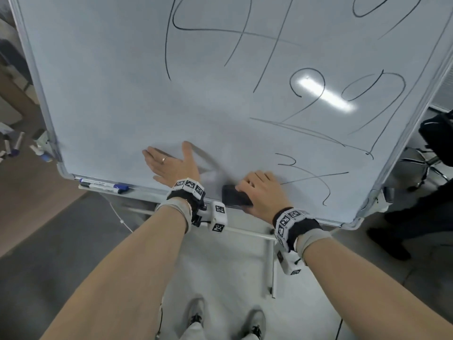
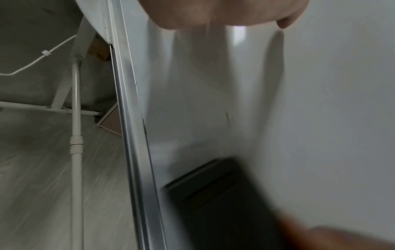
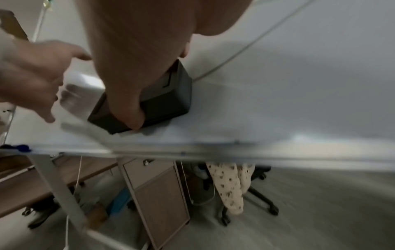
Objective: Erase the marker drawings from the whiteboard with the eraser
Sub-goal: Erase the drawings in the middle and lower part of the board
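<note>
The whiteboard [image 1: 110,82] fills the head view, with black marker drawings [image 1: 308,94] across its upper middle and right side. My right hand [image 1: 262,192] grips a black eraser [image 1: 235,197] and holds it against the board near the bottom edge, just left of a squiggle [image 1: 308,177]. In the right wrist view the thumb curls over the eraser [image 3: 162,99]. My left hand [image 1: 171,163] lies flat on the board, fingers spread, to the left of the eraser. The left wrist view shows the eraser [image 2: 218,203] blurred.
Blue-capped markers [image 1: 103,185] lie on the tray [image 1: 147,191] under the board's lower left. The white stand [image 1: 272,256] runs below. More markers [image 1: 14,146] sit at far left. An office chair [image 1: 426,160] and a person in dark clothes [image 1: 421,217] are at the right.
</note>
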The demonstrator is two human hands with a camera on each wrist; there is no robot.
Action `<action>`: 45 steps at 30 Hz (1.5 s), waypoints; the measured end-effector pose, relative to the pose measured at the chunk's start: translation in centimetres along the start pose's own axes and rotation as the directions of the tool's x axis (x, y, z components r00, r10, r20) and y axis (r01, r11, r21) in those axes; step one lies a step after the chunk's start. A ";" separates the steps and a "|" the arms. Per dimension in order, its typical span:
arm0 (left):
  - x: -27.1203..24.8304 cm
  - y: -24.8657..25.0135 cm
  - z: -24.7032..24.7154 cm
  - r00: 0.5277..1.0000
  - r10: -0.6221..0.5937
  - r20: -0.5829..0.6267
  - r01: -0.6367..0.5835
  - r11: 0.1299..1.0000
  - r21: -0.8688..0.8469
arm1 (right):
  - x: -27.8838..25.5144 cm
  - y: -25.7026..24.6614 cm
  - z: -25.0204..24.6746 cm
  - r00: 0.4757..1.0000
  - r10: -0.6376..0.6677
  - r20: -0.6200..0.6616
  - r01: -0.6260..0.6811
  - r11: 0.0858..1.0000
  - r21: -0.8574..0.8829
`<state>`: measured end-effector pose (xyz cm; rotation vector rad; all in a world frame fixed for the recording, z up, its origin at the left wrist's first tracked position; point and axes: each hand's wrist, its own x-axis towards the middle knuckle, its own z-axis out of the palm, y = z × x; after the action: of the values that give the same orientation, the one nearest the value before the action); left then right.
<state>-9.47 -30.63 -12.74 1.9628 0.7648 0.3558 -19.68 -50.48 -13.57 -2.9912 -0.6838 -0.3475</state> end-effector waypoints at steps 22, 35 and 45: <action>-2.1 0.1 -2.8 0.998 -0.058 0.012 0.057 0.997 0.042 | 6.7 3.1 -7.3 0.918 0.194 -0.346 -0.190 0.981 0.046; 2.4 -6.1 -4.5 0.987 -0.134 0.089 0.107 0.960 0.257 | 4.8 -6.2 2.3 0.994 -0.036 0.105 0.038 0.999 -0.016; -2.7 0.5 -1.6 0.983 -0.183 0.005 0.181 0.975 0.127 | 4.1 2.4 -9.0 0.805 0.442 -0.395 -0.488 0.873 -0.017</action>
<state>-12.17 -31.41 -11.30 1.9915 0.9689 0.1849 -16.92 -51.82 -3.87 -2.9206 0.1205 -0.9196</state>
